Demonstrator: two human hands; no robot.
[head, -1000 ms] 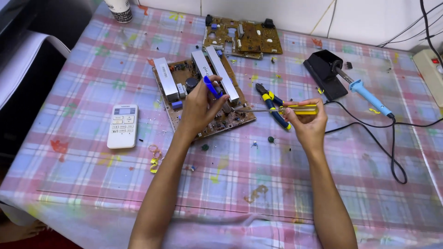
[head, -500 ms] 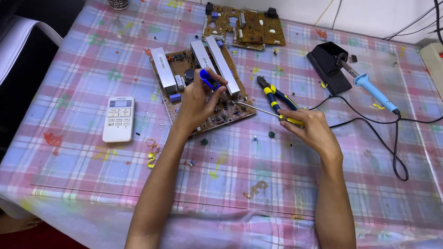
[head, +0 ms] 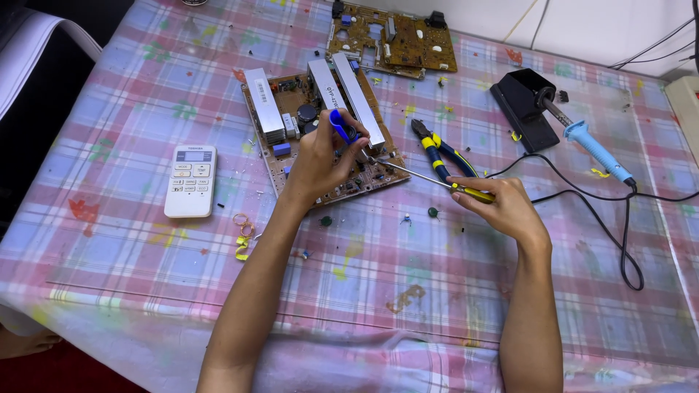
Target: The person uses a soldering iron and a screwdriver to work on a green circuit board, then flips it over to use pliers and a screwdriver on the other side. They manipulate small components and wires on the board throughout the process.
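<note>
- Left hand (head: 320, 156) curled shut around a small blue-handled tool (head: 341, 125), resting on the near edge of the brown circuit board (head: 291, 156).
- Right hand (head: 502, 207) pinched closed on the yellow handle of a screwdriver (head: 429, 180), thin metal shaft reaching left — tip down at the board, just beside the left fingers.
- Board lying flat at the middle of the table, carrying long silver heat sinks (head: 357, 105) in its upper half.
- Just beyond the right hand, blue-and-yellow pliers (head: 440, 149) lying on the cloth, untouched.
- Farther right, a soldering iron (head: 593, 149) with a blue grip, tip parked in its black stand (head: 520, 109); black cord (head: 626, 240) looping toward the table's right side.
- Left of the board, well apart from it, a white remote control (head: 189, 180).
- At the far edge, a second circuit board (head: 393, 36).
- Underneath everything, a pink-and-blue checked tablecloth (head: 408, 306) — small scraps scattered near the forearms.
</note>
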